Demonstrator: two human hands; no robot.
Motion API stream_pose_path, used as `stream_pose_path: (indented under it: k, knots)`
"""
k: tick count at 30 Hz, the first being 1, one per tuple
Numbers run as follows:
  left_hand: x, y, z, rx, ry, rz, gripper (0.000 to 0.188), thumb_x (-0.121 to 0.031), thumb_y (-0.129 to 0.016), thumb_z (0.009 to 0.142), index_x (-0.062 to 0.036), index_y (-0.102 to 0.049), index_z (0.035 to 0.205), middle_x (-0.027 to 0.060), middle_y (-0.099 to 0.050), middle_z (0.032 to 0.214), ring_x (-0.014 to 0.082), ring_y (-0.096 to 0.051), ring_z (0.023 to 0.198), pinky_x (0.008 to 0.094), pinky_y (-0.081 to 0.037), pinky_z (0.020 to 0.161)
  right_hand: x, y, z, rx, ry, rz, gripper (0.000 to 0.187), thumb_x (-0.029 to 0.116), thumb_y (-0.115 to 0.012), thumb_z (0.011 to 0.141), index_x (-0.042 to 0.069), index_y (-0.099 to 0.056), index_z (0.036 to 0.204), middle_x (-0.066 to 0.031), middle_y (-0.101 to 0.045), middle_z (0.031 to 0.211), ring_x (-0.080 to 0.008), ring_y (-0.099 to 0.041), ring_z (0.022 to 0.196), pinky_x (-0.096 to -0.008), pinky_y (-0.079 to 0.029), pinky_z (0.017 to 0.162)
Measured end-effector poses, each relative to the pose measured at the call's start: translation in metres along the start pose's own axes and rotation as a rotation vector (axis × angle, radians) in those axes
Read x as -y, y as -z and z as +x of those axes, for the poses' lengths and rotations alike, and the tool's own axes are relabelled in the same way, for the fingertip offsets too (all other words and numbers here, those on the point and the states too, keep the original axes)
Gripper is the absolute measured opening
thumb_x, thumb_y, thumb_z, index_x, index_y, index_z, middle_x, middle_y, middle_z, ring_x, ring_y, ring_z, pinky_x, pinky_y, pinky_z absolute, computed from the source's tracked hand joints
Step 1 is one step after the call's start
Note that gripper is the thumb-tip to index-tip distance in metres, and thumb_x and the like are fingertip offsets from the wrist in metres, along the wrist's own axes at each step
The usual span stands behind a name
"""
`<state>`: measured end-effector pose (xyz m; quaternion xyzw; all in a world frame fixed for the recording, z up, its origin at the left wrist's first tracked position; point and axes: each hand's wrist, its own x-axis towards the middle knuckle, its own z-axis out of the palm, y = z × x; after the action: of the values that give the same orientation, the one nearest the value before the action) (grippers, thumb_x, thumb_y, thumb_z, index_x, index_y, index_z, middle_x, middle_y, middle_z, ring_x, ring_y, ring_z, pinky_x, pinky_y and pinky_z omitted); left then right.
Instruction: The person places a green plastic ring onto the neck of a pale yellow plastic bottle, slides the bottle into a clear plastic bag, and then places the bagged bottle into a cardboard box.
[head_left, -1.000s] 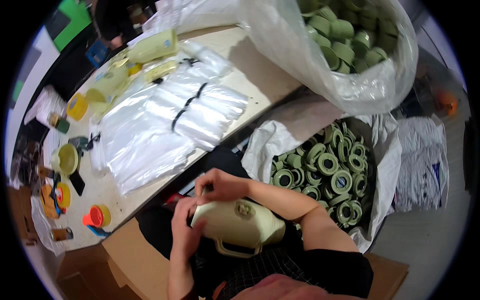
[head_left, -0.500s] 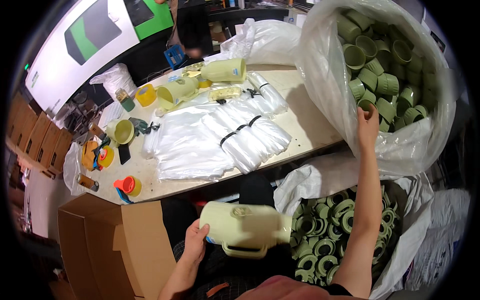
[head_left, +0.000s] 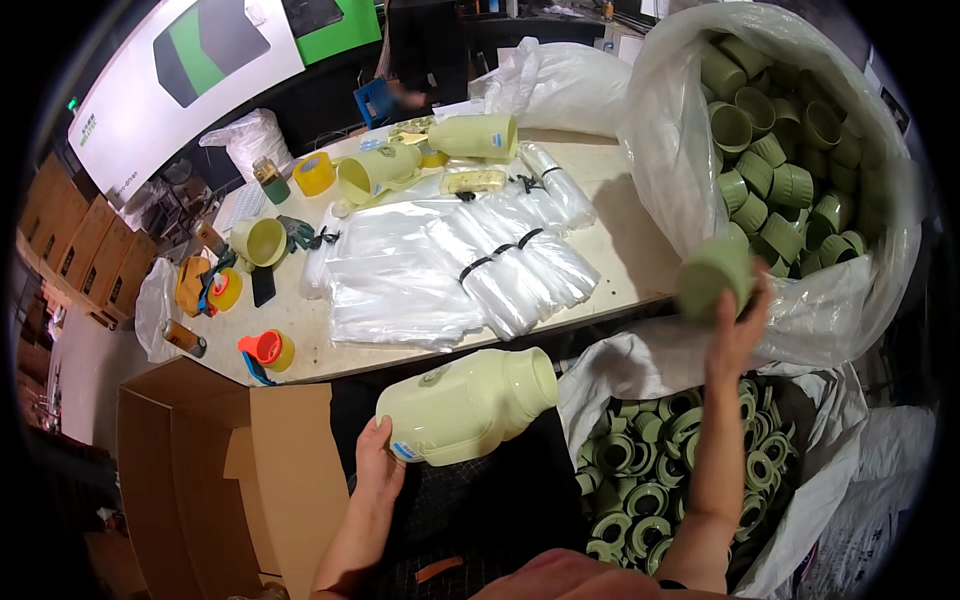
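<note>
Left hand (head_left: 375,462) fingers wrap the pale yellow jug (head_left: 466,404); right hand (head_left: 737,330) fingers grip a green cap (head_left: 713,276) near the table (head_left: 620,235).

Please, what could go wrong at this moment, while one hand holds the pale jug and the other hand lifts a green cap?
1. The left hand grips the pale jug only at its base, tilted in the air; it might slip and fall.
2. The right hand holds the green cap against the thin plastic bag of caps; the film might snag or tear, and caps could spill.
</note>
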<state>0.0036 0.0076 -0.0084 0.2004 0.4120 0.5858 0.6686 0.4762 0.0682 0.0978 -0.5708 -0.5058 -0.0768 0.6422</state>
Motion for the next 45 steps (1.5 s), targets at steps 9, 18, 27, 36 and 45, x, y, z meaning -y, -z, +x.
stream_pose_path:
  k: [9, 18, 27, 36, 45]
  knots:
    - [-0.004, 0.029, 0.003, 0.100, 0.097, 0.057, 0.034, -0.021, -0.054, 0.103, 0.0040, -0.058, 0.126, 0.0152, -0.068, 0.121, 0.0261, -0.068, 0.109, 0.0407, -0.054, 0.096, 0.074, -0.063, -0.169, 0.682, -0.600, 0.842, 0.078, 0.054, -0.052, 0.100, -0.004, -0.036, 0.151, -0.0179, -0.048, 0.149, -0.0305, -0.043, 0.139, -0.0403, -0.032, 0.118]
    - [-0.040, -0.035, -0.020, -0.087, -0.698, 0.578, 0.014, -0.008, -0.052, 0.099, 0.0023, -0.061, 0.101, 0.0091, -0.069, 0.098, 0.0190, -0.065, 0.082, 0.0324, -0.050, 0.077, 0.080, -0.078, -0.188, 0.582, -0.762, 0.669, 0.067, 0.061, -0.044, 0.098, 0.004, -0.050, 0.132, -0.0156, -0.058, 0.124, -0.0264, -0.057, 0.113, -0.0414, -0.044, 0.099]
    - [-0.052, -0.043, 0.004, -0.087, -0.842, 0.605, 0.017, -0.001, -0.051, 0.093, -0.0042, -0.056, 0.077, 0.0086, -0.060, 0.083, 0.0213, -0.050, 0.070, 0.0331, -0.042, 0.065, 0.089, -0.080, -0.239, 0.430, -0.593, 0.735, 0.067, 0.055, -0.041, 0.101, 0.005, -0.041, 0.146, -0.0152, -0.050, 0.143, -0.0280, -0.051, 0.129, -0.0423, -0.038, 0.111]
    - [-0.020, -0.071, 0.020, 0.187, -0.665, 0.399, 0.084, -0.059, -0.054, 0.098, 0.0011, -0.030, 0.152, 0.0102, -0.048, 0.141, 0.0231, -0.043, 0.131, 0.0371, -0.033, 0.110, 0.078, -0.078, -0.244, 0.405, -1.682, 1.246, 0.066, 0.061, -0.033, 0.101, 0.010, -0.055, 0.137, -0.0128, -0.062, 0.130, -0.0310, -0.061, 0.115, -0.0449, -0.051, 0.094]
    - [0.016, -0.013, 0.044, 0.227, -0.252, 0.052, 0.058, -0.047, -0.048, 0.105, -0.0001, -0.046, 0.139, 0.0126, -0.058, 0.134, 0.0240, -0.059, 0.120, 0.0404, -0.048, 0.102, 0.097, -0.044, -0.268, 0.918, -1.181, 1.282, 0.052, 0.040, -0.051, 0.101, 0.002, -0.048, 0.137, -0.0120, -0.055, 0.135, -0.0231, -0.059, 0.117, -0.0380, -0.049, 0.097]
